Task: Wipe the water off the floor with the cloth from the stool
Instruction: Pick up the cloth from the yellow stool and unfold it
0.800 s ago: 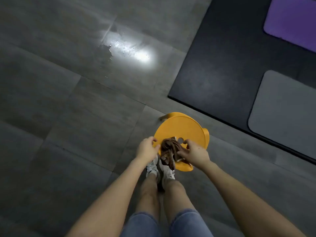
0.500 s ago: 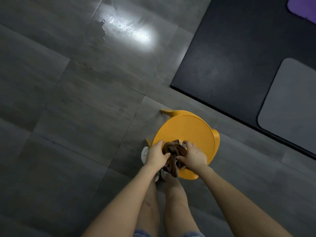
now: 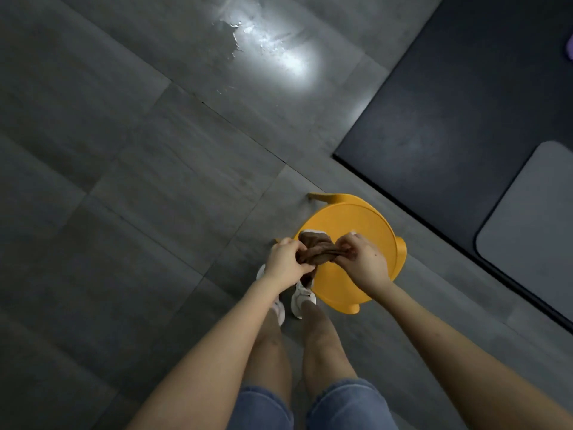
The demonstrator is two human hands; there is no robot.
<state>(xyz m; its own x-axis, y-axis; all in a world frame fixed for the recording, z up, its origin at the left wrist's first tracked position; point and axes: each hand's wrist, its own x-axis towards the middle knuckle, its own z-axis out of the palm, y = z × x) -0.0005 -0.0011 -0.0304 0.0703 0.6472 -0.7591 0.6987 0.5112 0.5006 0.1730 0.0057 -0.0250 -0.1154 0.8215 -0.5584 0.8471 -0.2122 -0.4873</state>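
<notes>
We are holding the brown cloth (image 3: 316, 251) bunched between both hands, left hand (image 3: 285, 263) and right hand (image 3: 362, 262) each closed on one end, above the yellow stool (image 3: 356, 218). The water (image 3: 263, 41) is shining on the floor (image 3: 139, 181) far ahead.

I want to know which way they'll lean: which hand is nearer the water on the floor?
Left. The left hand sits more directly below the water; the right hand is farther right, over the stool.

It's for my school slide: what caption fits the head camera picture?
Both hands, left hand and right hand, hold a brown cloth above the yellow stool.
</notes>
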